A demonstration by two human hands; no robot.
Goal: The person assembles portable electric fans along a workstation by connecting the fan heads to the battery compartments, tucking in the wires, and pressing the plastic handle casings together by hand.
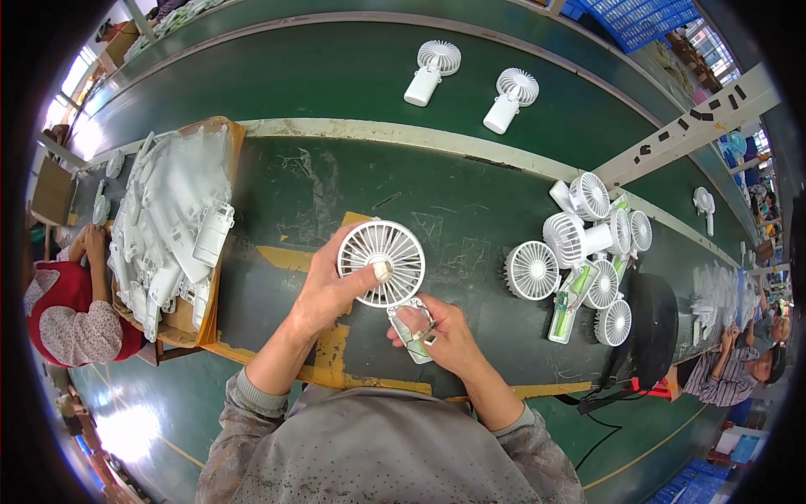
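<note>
A white handheld fan (403, 252) is between my two hands, just above the near edge of the green workbench. My left hand (324, 281) grips its round grille from the left, with the thumb pressed on the hub. My right hand (451, 336) closes around the handle (413, 340), which tilts down to the right. The handle's open side shows a green part inside. Part of the handle is hidden by the right fingers.
Several white fans (537, 270) with open handles are piled to the right, beside a black backrest (653, 319). A cardboard box (225, 181) of white plastic shells stands left. Two fans (439, 59) lie on the green conveyor belt (336, 76). Other people sit at both sides.
</note>
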